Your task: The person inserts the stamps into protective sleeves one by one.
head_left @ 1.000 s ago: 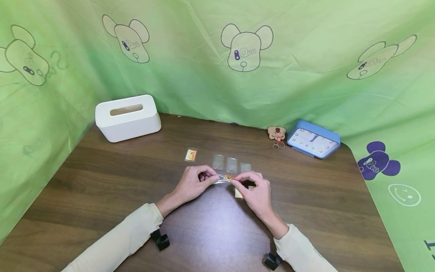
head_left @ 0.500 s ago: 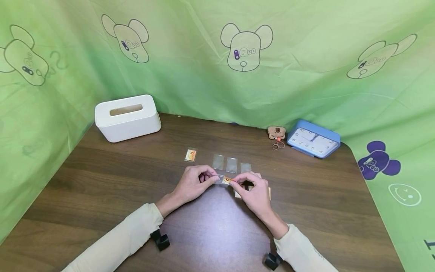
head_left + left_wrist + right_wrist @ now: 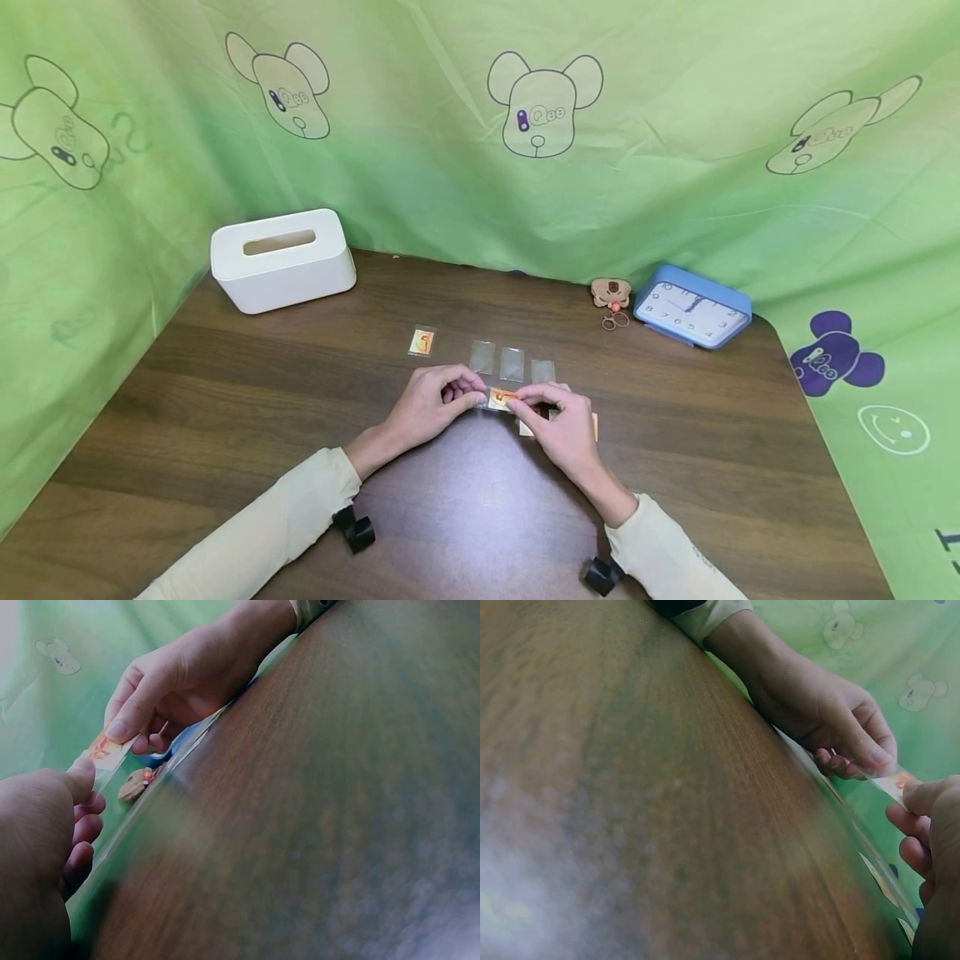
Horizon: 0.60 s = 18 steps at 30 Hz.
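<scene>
Between both hands is a small orange-and-white printed card (image 3: 501, 399) with a clear plastic sleeve (image 3: 109, 774). My left hand (image 3: 433, 404) pinches the sleeve's left end between thumb and fingers. The card's right end is pinched by my right hand (image 3: 558, 423). The card overlaps the sleeve and seems to lie in it; how deep I cannot tell. Just beyond the hands lie three clear sleeves, the left one (image 3: 482, 357), the middle one (image 3: 512, 364) and the right one (image 3: 542, 372). More cards (image 3: 527, 428) show partly under my right hand.
A sleeved orange card (image 3: 422, 342) lies left of the clear sleeves. At the back left stands a white tissue box (image 3: 288, 275). A blue clock (image 3: 690, 310) and a brown animal-shaped trinket (image 3: 611, 292) with rings are at the back right. Green curtain (image 3: 420, 167) hangs behind the table.
The card has moved left toward my left hand, over the sleeve, and its printed face has turned flatter into view. Both hands have barely shifted.
</scene>
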### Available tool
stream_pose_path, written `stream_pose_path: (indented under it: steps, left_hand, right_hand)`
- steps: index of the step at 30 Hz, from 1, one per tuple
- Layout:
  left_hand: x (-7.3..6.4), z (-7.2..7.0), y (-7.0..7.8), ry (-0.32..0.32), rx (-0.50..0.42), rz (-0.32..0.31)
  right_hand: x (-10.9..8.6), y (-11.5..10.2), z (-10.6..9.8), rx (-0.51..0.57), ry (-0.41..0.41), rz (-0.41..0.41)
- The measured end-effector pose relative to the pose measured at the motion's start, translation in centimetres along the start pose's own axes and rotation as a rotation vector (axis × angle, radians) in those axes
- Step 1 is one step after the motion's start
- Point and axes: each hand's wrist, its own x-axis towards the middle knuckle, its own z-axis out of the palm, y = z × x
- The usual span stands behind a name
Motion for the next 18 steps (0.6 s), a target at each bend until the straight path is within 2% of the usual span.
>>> stream_pose_path:
  steps: [5, 11, 13, 18]
  left_hand:
    - [-0.04, -0.11, 0.01, -0.004, 0.027, 0.058]
    - [-0.29, -0.47, -0.19, 0.047, 0.284, 0.214]
    - [-0.36, -0.56, -0.31, 0.054, 0.335, 0.25]
    - [-0.37, -0.65, -0.35, 0.071, 0.351, 0.309]
  right_hand:
    - [0.03, -0.05, -0.04, -0.008, 0.006, 0.025]
    - [0.12, -0.08, -0.11, -0.036, 0.047, 0.042]
    - [0.16, -0.03, -0.12, -0.037, 0.053, 0.043]
    - [0.2, 0.05, -0.13, -0.044, 0.057, 0.041]
